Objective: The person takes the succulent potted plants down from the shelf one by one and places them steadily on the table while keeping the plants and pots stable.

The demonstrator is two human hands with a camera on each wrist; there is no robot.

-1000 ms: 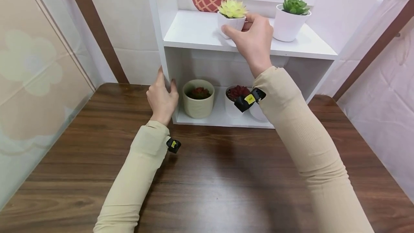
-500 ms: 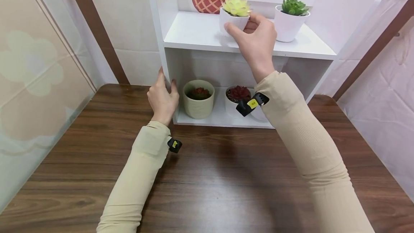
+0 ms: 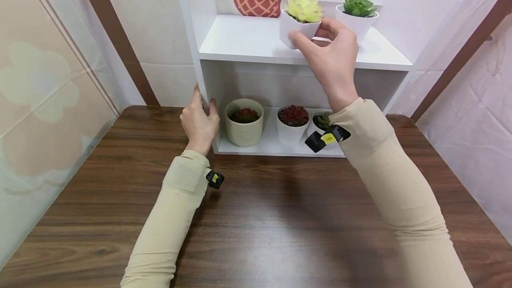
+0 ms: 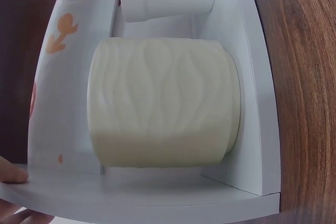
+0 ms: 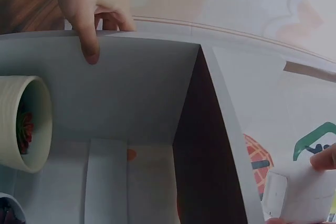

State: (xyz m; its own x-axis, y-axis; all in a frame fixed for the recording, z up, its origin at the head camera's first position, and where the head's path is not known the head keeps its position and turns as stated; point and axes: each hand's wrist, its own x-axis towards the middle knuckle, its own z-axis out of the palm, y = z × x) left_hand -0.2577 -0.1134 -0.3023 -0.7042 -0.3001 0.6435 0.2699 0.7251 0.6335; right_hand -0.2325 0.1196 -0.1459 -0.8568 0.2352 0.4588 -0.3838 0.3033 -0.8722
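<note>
My right hand (image 3: 334, 59) pinches a small white pot with a yellow-green succulent (image 3: 301, 21), thumb in front and fingers at its right side. The pot tilts slightly above the upper board of a white shelf unit (image 3: 244, 57); its underside shows in the right wrist view. Just behind it stands a white pot with a green succulent (image 3: 358, 19), partly covered. My left hand (image 3: 200, 123) grips the unit's left side panel (image 5: 142, 77), thumb inside and fingers outside. Nearest that hand is a cream pot (image 4: 163, 103) with a red succulent, on the lower board.
Beside the cream pot on the lower board are a white pot with a dark red succulent (image 3: 293, 123) and a white pot with a green plant (image 3: 321, 120), partly hidden by my right wrist camera. The unit stands on a brown wooden table (image 3: 256, 217) against patterned cloth.
My right hand has moved the yellow-green succulent's pot up off the upper board and rightward, closer to the green succulent. My left hand keeps its grip on the side panel.
</note>
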